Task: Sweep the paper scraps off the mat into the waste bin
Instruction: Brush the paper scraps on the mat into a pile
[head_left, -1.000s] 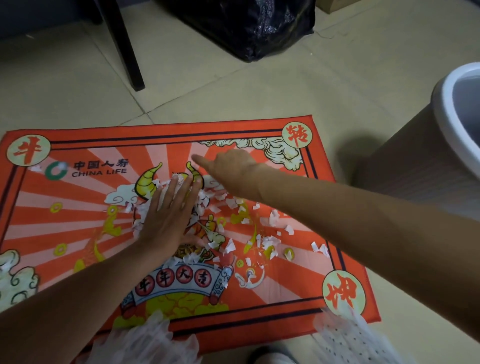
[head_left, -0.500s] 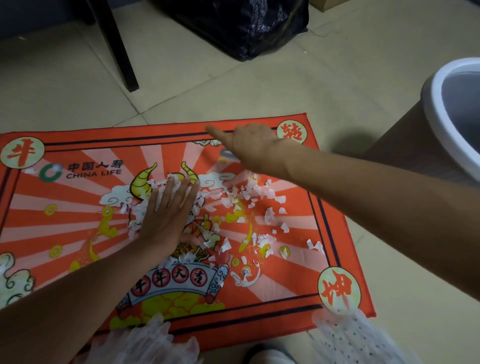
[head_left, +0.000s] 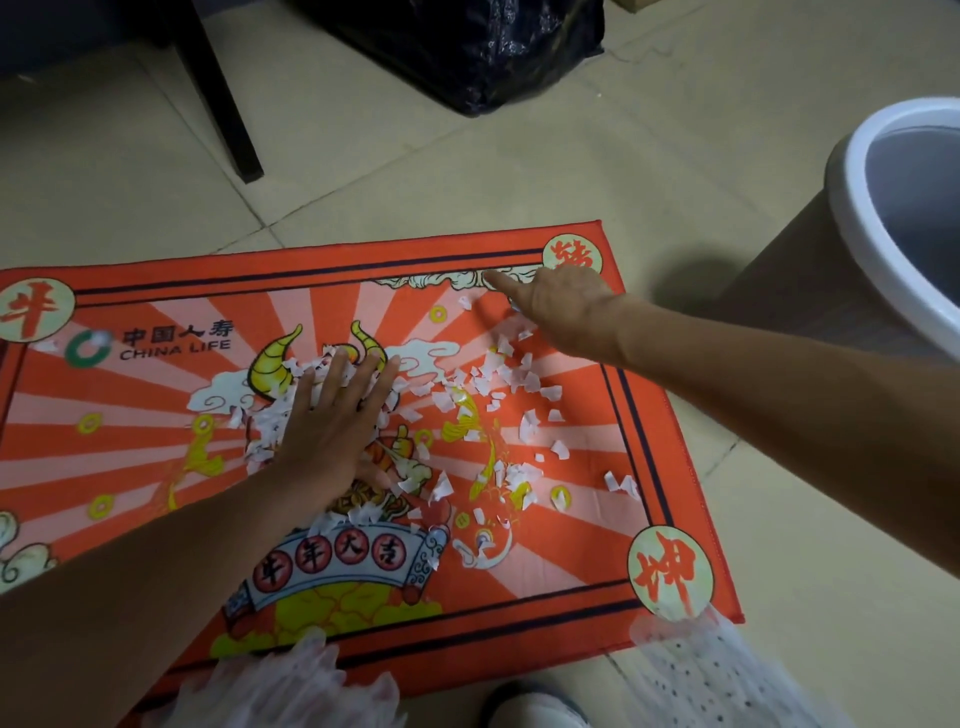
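Tiled floor (head_left: 519, 171): one red printed mat (head_left: 156, 395), centre frame; paper scraps (head_left: 498, 384), uncounted, strewn mid-mat; one waste bin (head_left: 852, 218), right edge. Two hands: left hand (head_left: 332, 431) flat on scraps, fingers straight; right hand (head_left: 561, 306), forefinger extended, grip unclear.

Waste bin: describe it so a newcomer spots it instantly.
Start at the orange mat on the tiled floor. Just past the mat's right edge, at the frame's right side, stands the waste bin: brown body, thick white rim, open top. Unlike the crumpled black bag at the top, it is rigid and round.
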